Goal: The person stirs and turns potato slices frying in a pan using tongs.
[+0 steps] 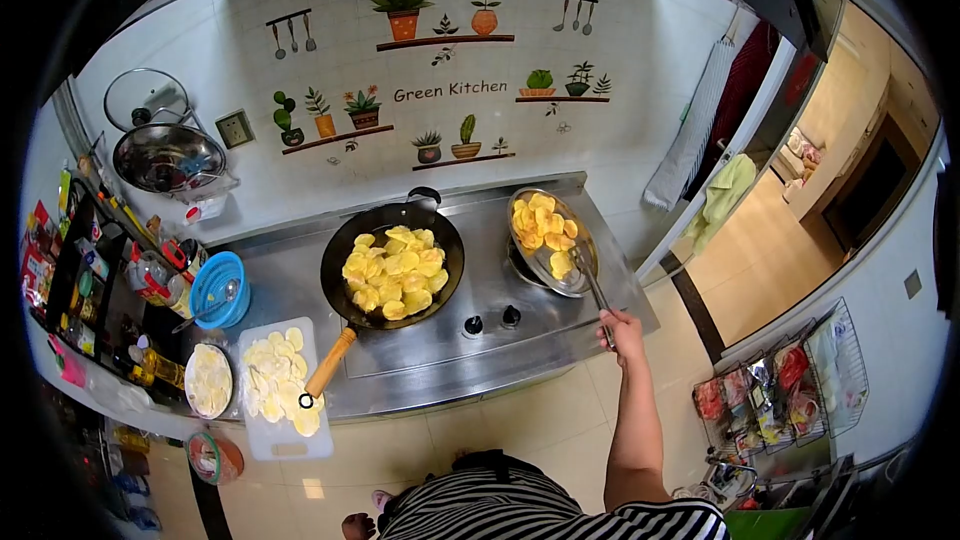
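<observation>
My right hand [624, 333] is closed around the handle of a long metal utensil [596, 290]. The utensil's far end reaches into a metal dish [578, 286] that holds golden fried potato slices [541, 222]; its head is hard to make out among them. To the left stands a black wok [455, 275] with a wooden handle [330, 365], holding many yellow potato slices [398, 270]. My left hand [357, 527] hangs low at the bottom edge, dark and partly cut off, away from the counter; its fingers are unclear.
A white cutting board [287, 437] carries pale raw slices [272, 372], and a white plate [227, 395] beside it holds more. Behind them is a blue basin [238, 305]. Bottles [160, 365] crowd the left end. Two stove knobs [490, 320] sit at the counter front.
</observation>
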Demonstrator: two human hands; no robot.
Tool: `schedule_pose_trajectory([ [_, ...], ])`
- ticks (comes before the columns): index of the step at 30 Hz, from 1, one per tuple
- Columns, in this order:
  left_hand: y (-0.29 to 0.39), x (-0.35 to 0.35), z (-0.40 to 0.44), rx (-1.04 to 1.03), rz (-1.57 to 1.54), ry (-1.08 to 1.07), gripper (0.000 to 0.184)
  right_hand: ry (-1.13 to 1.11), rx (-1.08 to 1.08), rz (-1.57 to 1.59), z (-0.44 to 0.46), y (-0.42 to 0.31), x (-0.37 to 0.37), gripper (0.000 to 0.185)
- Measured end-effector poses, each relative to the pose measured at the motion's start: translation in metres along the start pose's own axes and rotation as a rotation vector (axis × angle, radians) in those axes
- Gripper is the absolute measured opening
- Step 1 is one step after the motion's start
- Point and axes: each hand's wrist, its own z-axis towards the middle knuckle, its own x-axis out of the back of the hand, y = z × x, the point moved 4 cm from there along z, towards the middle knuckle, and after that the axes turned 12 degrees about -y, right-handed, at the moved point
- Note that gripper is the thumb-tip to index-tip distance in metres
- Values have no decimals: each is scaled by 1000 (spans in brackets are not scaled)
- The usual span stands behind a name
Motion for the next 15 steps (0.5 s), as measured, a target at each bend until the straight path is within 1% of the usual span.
schedule_pose_trajectory([
  [1, -2, -2, -2, 91, -146, 28, 53, -51, -125, 204, -5, 1, -1, 27],
  [2, 2, -3, -3, 92, -148, 28, 53, -51, -125, 203, -11, -3, -1, 27],
  [4, 5, -4, -3, 67, -166, 7, 47, -66, -208, 277, -21, -7, -6, 27],
  [7, -1, -4, -1, 121, -250, -15, 44, -54, -231, 246, -26, -4, -7, 26],
  [11, 1, -5, 2, 119, -181, -17, 41, -60, -240, 251, -19, 5, -6, 26],
  [13, -1, -7, 1, 232, -296, 62, 36, -63, -265, 255, -13, 9, -7, 25],
  [15, 4, -6, 1, 250, -275, 58, 32, -70, -265, 267, -4, 9, -9, 25],
])
